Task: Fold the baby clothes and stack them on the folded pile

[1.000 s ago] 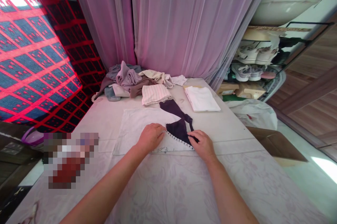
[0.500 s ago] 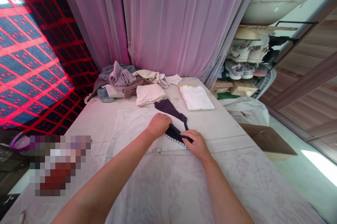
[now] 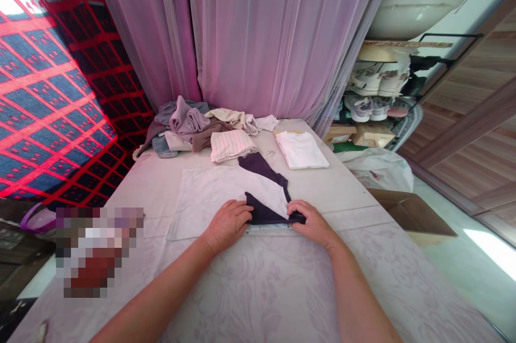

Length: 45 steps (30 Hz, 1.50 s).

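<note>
One pale-bodied, dark-sleeved cloth garment [image 3: 213, 187], long axis left-right; dark sleeve [image 3: 264, 210] between hands. Left hand [image 3: 228, 223]: on sleeve's left end, grip unclear. Right hand [image 3: 312, 224]: pinching right end.

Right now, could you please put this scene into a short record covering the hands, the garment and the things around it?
Garment: pale top with dark parts, spread flat
Left hand: touching the left end of the near dark part
Right hand: holding its right end
Beyond the garment: folded striped cloth, heap of clothes
Far right on the surface: folded white cloth
Surface: pale patterned cover
</note>
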Tool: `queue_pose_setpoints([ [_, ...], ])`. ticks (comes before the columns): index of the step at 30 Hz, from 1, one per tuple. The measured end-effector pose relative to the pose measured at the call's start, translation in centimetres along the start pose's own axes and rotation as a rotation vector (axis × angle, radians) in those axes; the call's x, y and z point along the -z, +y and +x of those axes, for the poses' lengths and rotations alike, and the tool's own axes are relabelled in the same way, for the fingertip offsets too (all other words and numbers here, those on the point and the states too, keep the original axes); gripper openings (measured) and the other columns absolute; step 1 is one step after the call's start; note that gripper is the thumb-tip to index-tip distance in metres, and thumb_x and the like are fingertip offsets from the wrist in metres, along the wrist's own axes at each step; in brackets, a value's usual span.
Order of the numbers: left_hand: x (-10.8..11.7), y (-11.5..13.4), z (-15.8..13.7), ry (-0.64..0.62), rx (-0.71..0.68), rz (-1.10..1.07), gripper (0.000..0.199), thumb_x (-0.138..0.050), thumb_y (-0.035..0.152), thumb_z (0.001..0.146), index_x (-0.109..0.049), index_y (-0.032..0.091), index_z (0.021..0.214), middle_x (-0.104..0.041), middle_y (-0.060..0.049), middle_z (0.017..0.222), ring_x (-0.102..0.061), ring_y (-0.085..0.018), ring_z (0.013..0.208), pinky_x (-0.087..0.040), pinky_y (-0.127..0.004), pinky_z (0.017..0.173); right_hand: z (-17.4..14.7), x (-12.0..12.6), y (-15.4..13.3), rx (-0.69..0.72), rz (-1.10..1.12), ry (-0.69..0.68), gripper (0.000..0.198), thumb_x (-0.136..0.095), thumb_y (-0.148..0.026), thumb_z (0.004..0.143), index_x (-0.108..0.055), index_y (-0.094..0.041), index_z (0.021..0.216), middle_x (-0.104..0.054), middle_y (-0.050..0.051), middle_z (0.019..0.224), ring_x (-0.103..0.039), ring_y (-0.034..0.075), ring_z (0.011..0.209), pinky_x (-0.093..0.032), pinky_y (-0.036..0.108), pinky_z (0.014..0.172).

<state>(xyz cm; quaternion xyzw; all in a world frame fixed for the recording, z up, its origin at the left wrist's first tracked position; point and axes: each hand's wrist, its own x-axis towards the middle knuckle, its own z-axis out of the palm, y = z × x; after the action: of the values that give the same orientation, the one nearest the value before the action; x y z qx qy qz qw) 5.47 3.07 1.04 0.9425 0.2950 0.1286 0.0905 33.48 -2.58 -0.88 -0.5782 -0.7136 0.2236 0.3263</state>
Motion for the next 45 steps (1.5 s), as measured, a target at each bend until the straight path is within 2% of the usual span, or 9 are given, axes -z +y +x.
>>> queue_pose_setpoints([
  [5, 0.2, 0.8, -0.1, 0.007, 0.024, -0.025, 0.021, -0.051, 0.016, 0.083, -0.064, 0.024, 0.096, -0.068, -0.004, 0.112, -0.057, -0.02, 0.11, -0.04, -0.038, 0.097, -0.1, 0.3, 0.2, -0.019, 0.049, -0.055, 0.009, -0.056, -0.017, 0.068, -0.063, -0.022, 0.072, -0.063, 0.006, 0.108, -0.059, 0.021, 0.101, -0.043, 0.038, 0.095],
  [11, 0.9, 1.5, -0.4, 0.002, 0.08, -0.065, 0.016, -0.054, 0.033, 0.086, -0.063, 0.023, 0.094, -0.07, -0.004, 0.092, -0.061, -0.02, 0.093, -0.042, -0.036, 0.088, -0.2, 0.9, -0.3, -0.046, 0.085, -0.125, 0.011, -0.061, -0.03, 0.074, -0.068, -0.023, 0.075, -0.061, 0.007, 0.117, -0.059, 0.023, 0.105, -0.046, 0.038, 0.093],
  [16, 1.7, 0.9, 0.9, 0.093, 0.448, -0.115, 0.026, -0.046, 0.042, 0.091, -0.061, 0.023, 0.099, -0.07, -0.003, 0.094, -0.063, -0.021, 0.089, -0.045, -0.033, 0.077, 0.2, 0.3, -0.4, -0.098, 0.087, -0.015, 0.033, -0.047, -0.04, 0.085, -0.066, -0.022, 0.065, -0.067, 0.007, 0.104, -0.063, 0.02, 0.093, -0.049, 0.035, 0.086],
  [19, 1.8, 0.5, 2.4, 0.07, 0.637, -0.198, 0.038, -0.044, 0.05, 0.09, -0.055, 0.026, 0.117, -0.071, -0.002, 0.096, -0.064, -0.021, 0.086, -0.046, -0.03, 0.068, 0.4, -0.2, -0.4, -0.088, 0.019, 0.053, 0.02, -0.056, -0.035, 0.079, -0.064, -0.023, 0.066, -0.069, 0.006, 0.098, -0.062, 0.021, 0.094, -0.046, 0.038, 0.089],
  [22, 1.6, 0.2, 3.9, 0.008, 0.682, -0.231, 0.046, -0.046, 0.053, 0.088, -0.051, 0.03, 0.127, -0.071, -0.002, 0.096, -0.066, -0.021, 0.085, -0.046, -0.03, 0.069, 0.3, -0.3, -0.7, -0.065, -0.053, 0.021, 0.004, -0.064, -0.027, 0.072, -0.065, -0.023, 0.073, -0.067, 0.006, 0.107, -0.059, 0.023, 0.102, -0.043, 0.041, 0.094],
  [32, 0.4, -1.6, 5.5, -0.021, 0.637, -0.343, 0.027, -0.052, 0.026, 0.085, -0.069, 0.028, 0.106, -0.073, 0.002, 0.094, -0.066, -0.015, 0.085, -0.047, -0.023, 0.074, 0.1, -0.2, -0.3, -0.067, -0.074, -0.044, 0.01, -0.063, -0.025, 0.073, -0.066, -0.023, 0.082, -0.058, 0.008, 0.126, -0.049, 0.026, 0.122, -0.036, 0.046, 0.103],
  [40, 0.1, -0.6, 4.9, 0.028, 0.563, -0.171, 0.03, -0.051, 0.024, 0.087, -0.068, 0.024, 0.111, -0.066, -0.008, 0.112, -0.062, -0.023, 0.1, -0.047, -0.034, 0.086, 0.0, -0.4, 0.5, -0.006, -0.108, -0.025, 0.007, -0.061, -0.024, 0.075, -0.067, -0.023, 0.076, -0.059, 0.008, 0.127, -0.05, 0.026, 0.122, -0.038, 0.047, 0.103],
  [42, 0.0, -0.2, 4.4, 0.085, 0.504, -0.077, 0.034, -0.047, 0.022, 0.089, -0.064, 0.023, 0.118, -0.061, -0.01, 0.12, -0.06, -0.023, 0.103, -0.048, -0.036, 0.088, 0.1, -0.3, 0.3, 0.003, -0.109, 0.034, 0.01, -0.058, -0.025, 0.078, -0.067, -0.023, 0.076, -0.062, 0.008, 0.123, -0.056, 0.024, 0.115, -0.042, 0.044, 0.099],
  [45, -0.7, 0.5, 3.2, 0.124, 0.277, 0.021, 0.037, -0.04, 0.024, 0.093, -0.059, 0.02, 0.124, -0.055, -0.009, 0.133, -0.051, -0.024, 0.121, -0.041, -0.038, 0.102, 0.5, -0.6, -1.1, 0.027, -0.145, 0.163, 0.02, -0.049, -0.027, 0.086, -0.068, -0.023, 0.09, -0.066, 0.007, 0.118, -0.061, 0.021, 0.108, -0.046, 0.039, 0.095],
])
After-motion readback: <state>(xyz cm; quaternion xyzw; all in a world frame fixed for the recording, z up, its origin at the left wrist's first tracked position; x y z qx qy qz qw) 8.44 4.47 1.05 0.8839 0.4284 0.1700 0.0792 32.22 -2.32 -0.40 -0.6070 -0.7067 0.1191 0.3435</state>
